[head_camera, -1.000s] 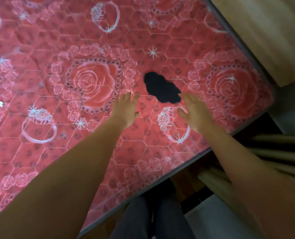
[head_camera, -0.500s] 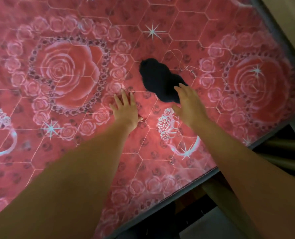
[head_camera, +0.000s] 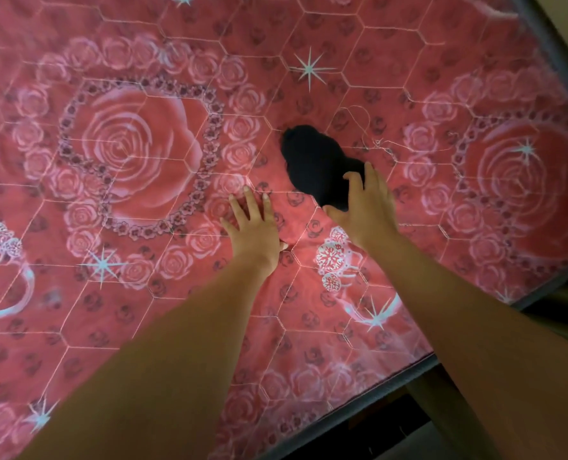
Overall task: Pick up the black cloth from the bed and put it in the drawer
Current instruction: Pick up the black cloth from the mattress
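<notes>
Nearest to me, both forearms reach out over the dark edge of the bed (head_camera: 369, 391) and across its red rose-printed quilted cover. My left hand (head_camera: 254, 227) lies flat on the cover, fingers spread and holding nothing, just beside the near-left side of the target but not touching it. My right hand (head_camera: 367, 207) is a little further out, fingers loosely spread and unclenched, its fingertips (head_camera: 354, 179) over the near-right edge of the black cloth (head_camera: 312, 161); I judge they are touching or just about to, but nothing is gripped yet.

The black cloth sits crumpled in a small heap on the cover, toward the bed's right side, well in from the edge. It looks soft, limp and light, so I expect it to sag and trail when lifted, not to slip or break. I would close the right fingers and thumb into the bunched middle of the heap, gathering enough folds that no loose end drags.

Just beyond it, a stray pale thread (head_camera: 367, 127) lies on the cover; I would avoid snagging that. No drawer is in view from here.
</notes>
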Available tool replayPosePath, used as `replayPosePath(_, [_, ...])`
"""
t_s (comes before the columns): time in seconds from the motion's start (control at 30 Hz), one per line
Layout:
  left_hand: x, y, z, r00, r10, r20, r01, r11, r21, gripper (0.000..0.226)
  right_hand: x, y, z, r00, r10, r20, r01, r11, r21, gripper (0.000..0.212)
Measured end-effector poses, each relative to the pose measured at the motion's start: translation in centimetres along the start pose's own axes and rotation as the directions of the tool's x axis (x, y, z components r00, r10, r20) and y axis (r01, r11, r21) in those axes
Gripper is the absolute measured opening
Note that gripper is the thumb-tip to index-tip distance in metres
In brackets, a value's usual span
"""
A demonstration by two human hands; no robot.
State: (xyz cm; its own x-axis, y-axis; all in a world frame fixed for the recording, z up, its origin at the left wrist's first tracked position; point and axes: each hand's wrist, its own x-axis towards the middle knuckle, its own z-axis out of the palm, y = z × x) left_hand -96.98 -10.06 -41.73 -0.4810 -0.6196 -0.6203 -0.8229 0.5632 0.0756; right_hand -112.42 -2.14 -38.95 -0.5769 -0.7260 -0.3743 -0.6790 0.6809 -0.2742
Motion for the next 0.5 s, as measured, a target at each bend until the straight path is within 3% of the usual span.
replayPosePath(0.3, [-0.05,-0.17,0.40,1.000,-0.003,-0.022,0.003,1.000,-0.022,0.093,-0.10,-0.21,0.68,0.991,0.082,-0.105,-0.084,0.996,-0.016,0.096])
replayPosePath(0.4, [-0.17,-0.20,0.31,1.000,-0.004,-0.030,0.002,0.999,-0.040,0.093,-0.36,0.08,0.54,0.985,0.133,-0.111,-0.131,0.991,0.026,0.087])
replayPosePath(0.5, [-0.26,-0.28,0.04,1.000,-0.007,-0.029,0.006,0.999,-0.051,0.094,-0.38,0.58,0.07,0.982,0.184,-0.033,-0.174,0.963,0.206,0.071])
